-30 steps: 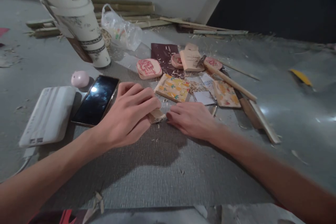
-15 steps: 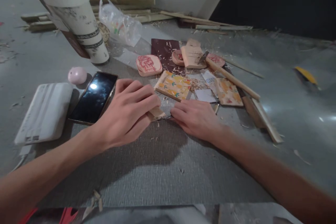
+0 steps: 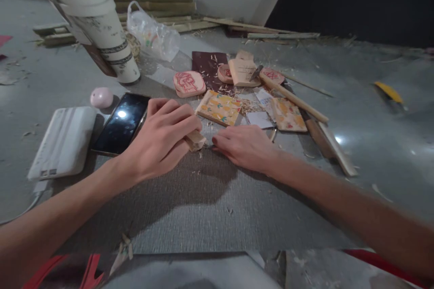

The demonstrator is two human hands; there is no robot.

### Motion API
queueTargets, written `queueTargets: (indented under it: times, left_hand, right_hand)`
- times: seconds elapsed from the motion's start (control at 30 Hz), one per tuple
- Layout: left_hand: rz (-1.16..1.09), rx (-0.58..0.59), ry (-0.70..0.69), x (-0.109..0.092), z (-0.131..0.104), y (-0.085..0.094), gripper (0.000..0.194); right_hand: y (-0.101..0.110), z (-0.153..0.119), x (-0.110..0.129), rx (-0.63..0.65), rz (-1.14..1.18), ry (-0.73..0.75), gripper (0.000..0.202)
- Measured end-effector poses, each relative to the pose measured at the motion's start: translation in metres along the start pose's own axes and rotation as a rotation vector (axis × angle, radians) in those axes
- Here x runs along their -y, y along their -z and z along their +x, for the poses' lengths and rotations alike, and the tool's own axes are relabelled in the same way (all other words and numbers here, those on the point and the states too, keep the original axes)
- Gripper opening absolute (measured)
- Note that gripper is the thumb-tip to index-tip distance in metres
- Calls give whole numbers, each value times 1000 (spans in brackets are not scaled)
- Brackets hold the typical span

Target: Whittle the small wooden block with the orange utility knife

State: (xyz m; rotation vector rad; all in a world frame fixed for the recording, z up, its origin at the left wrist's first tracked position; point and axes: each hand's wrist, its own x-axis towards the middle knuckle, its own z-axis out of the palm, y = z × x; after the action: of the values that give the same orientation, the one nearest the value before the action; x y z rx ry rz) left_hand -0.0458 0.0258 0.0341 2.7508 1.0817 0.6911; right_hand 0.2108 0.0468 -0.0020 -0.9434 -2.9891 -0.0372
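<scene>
My left hand is closed round a small pale wood piece, whose rough end sticks out beyond my fingers toward the right. To its right, my right hand is closed with the fingers curled down. A thin dark tip shows between the two hands, but what my right hand grips is mostly hidden. Small shavings lie on the grey table below the wood. Just behind my hands sits a yellow patterned block.
A black phone, white power bank, pink round object and tall cup stand left. Behind are a plastic bag and carved wood. A hammer lies right; a yellow-handled tool is farther right.
The view has shifted slightly. My right hand has drawn back a little from the wood, and more of the wood's rough end shows beyond my left fingers.
</scene>
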Motion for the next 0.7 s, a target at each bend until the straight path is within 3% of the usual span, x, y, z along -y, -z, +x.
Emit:
queueTargets:
  times: [0.43,0.7]
  left_hand:
    - [19,-2,9,0,0,0,15]
    - [44,7,12,-1,0,-1,15]
  right_hand:
    - [6,3,1,27,-47,58,21]
    - [2,3,-7,21,-84,113,31]
